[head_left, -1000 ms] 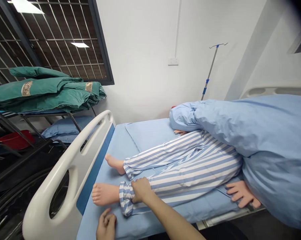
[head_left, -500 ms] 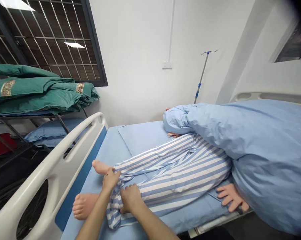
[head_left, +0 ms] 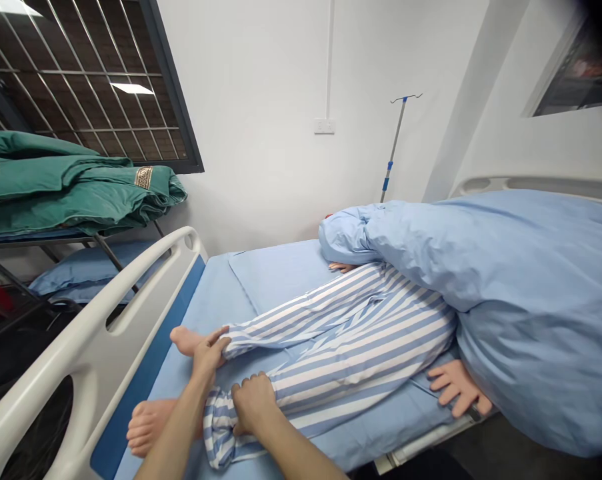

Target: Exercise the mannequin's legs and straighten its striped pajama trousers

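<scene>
A manikin in blue-and-white striped trousers (head_left: 351, 353) lies on the bed, its bare feet toward the left. My left hand (head_left: 207, 360) is at the ankle of the far leg, fingers and thumb closed on the hem of that trouser leg beside the far foot (head_left: 185, 340). On the near leg, my right hand (head_left: 255, 401) grips the striped cloth above the bunched cuff (head_left: 218, 427). The near foot (head_left: 149, 423) sticks out past this cuff, partly behind my left forearm. A light blue quilt (head_left: 521, 287) covers the manikin's upper body; one manikin hand (head_left: 459, 387) shows at its edge.
A white and blue bed end board (head_left: 88, 340) stands at the left. Beyond it, green folded bedding (head_left: 81, 190) lies on a metal-framed rack. An IV pole (head_left: 395, 147) stands by the wall. The light blue sheet (head_left: 275, 273) shows behind the far leg.
The view has shifted slightly. My left hand has moved away from my right, and the far trouser hem now lies flatter around the ankle. My right hand keeps its grip on the near leg.
</scene>
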`<state>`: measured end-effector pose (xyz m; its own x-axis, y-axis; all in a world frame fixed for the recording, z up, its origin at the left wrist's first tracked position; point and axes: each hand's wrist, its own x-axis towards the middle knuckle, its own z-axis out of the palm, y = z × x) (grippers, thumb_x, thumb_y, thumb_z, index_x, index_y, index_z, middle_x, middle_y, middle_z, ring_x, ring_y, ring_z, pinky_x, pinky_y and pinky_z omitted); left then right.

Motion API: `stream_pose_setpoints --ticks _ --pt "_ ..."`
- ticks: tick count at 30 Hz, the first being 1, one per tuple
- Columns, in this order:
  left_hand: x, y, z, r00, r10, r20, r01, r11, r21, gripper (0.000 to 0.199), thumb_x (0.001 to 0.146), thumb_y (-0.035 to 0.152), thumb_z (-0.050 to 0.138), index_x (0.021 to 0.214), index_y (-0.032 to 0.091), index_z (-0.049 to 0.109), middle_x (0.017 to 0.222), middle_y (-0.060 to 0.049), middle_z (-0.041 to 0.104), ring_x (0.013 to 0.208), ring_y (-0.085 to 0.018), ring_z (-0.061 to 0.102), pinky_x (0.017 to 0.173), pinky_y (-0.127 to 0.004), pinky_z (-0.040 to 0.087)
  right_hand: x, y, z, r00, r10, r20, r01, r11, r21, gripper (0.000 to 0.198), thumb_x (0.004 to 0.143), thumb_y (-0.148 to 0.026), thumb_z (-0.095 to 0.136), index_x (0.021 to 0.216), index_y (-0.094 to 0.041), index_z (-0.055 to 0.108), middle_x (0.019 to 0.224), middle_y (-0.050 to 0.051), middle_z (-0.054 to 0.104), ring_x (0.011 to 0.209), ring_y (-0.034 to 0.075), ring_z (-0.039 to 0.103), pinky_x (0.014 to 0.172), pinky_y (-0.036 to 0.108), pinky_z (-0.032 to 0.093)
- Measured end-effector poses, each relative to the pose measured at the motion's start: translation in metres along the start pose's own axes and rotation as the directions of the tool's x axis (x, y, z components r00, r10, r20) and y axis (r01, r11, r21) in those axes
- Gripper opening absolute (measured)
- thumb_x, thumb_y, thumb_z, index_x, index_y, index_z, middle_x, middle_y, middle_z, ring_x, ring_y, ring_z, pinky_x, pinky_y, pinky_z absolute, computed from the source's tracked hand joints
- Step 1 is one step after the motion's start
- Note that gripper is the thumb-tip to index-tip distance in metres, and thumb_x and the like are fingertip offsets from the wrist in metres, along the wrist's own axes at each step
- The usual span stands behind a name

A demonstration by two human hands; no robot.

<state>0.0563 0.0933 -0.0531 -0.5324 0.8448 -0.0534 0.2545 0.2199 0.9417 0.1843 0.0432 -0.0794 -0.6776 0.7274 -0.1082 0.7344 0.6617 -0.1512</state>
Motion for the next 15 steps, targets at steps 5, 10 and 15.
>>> stream_pose_setpoints --ticks 5,10,15 --pt "0.012 0.018 -0.023 0.998 0.061 0.019 -0.064 0.949 0.310 0.049 0.065 0.020 0.049 0.112 0.008 0.056 0.067 -0.005 0.059 0.070 -0.020 0.056 0.070 -0.032 0.044 -0.001 0.000 -0.001 1.000 0.005 0.001 -0.005 1.000 -0.005 0.062 0.049 -0.048 0.071 0.099 -0.014 0.056 0.089 0.012 0.065 0.079 0.024 0.061 0.074 0.039 0.045" --pt "0.005 0.016 -0.011 0.879 0.469 0.085 -0.358 0.533 0.767 0.044 0.073 0.019 0.039 0.113 0.009 0.053 0.111 -0.017 0.052 0.104 -0.027 0.047 0.093 -0.039 0.033 -0.001 -0.002 -0.007 0.998 -0.002 0.062 0.002 1.000 -0.001 0.066 0.049 -0.051 0.070 0.102 -0.015 0.056 0.094 0.012 0.064 0.086 0.026 0.060 0.079 0.042 0.044" --pt "0.016 0.008 0.021 0.835 0.390 0.389 -0.529 0.372 0.763 0.046 0.069 0.022 0.044 0.114 0.013 0.050 0.115 -0.010 0.054 0.108 -0.021 0.046 0.094 -0.029 0.031 -0.001 0.020 -0.030 0.985 -0.116 0.125 0.085 0.969 0.231 0.074 0.051 -0.058 0.063 0.109 -0.013 0.052 0.096 0.014 0.064 0.084 0.029 0.061 0.073 0.043 0.047"
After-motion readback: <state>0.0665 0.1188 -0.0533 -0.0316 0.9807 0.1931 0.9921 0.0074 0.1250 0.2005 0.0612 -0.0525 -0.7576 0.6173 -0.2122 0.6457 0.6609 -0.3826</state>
